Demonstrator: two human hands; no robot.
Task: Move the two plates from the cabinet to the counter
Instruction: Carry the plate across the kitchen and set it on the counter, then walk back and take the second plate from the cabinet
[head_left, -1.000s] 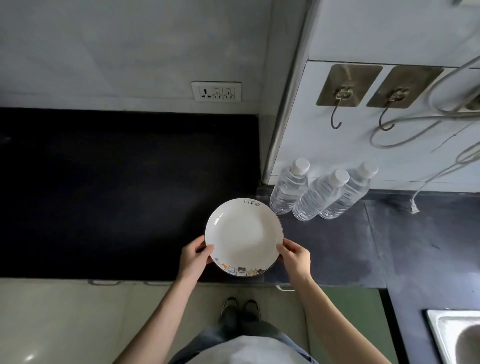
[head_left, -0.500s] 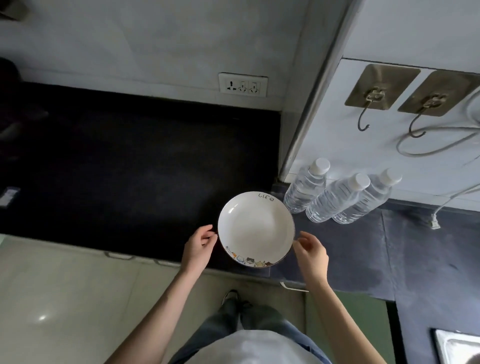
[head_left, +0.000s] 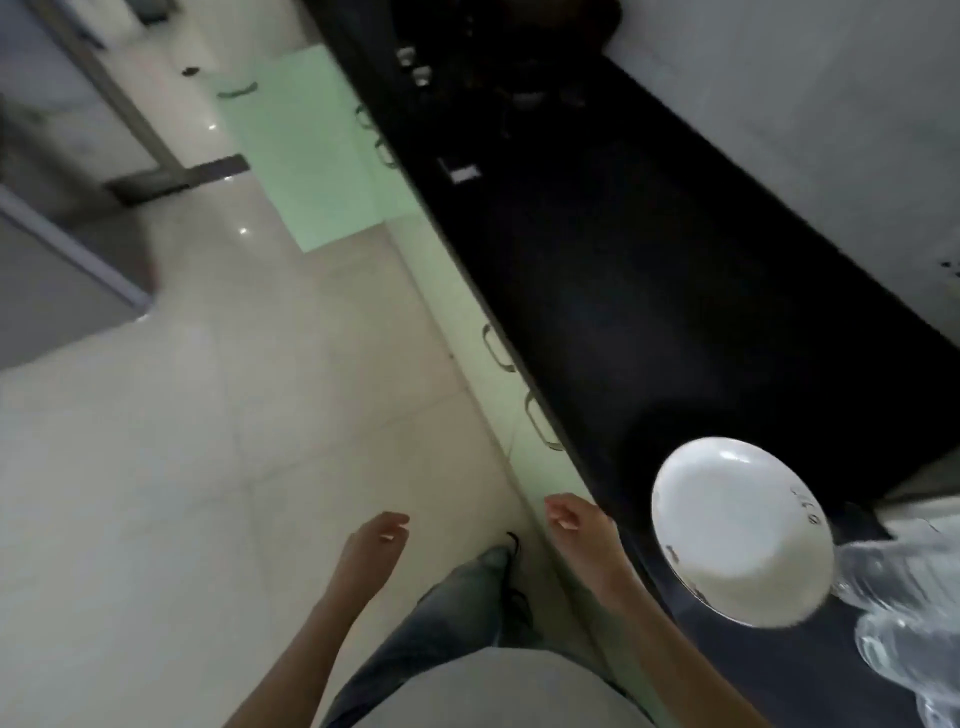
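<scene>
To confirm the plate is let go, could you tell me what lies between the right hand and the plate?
Between the right hand and the plate lies only a bare strip of dark counter, in the head view.

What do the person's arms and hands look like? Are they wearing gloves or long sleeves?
No gloves and no long sleeves. The left hand and right hand are bare, and both forearms are bare as far as the picture shows. I see no watch, bracelet or ring, though the picture is blurry. Lower down there is a light grey top and blue-grey jeans.
</scene>
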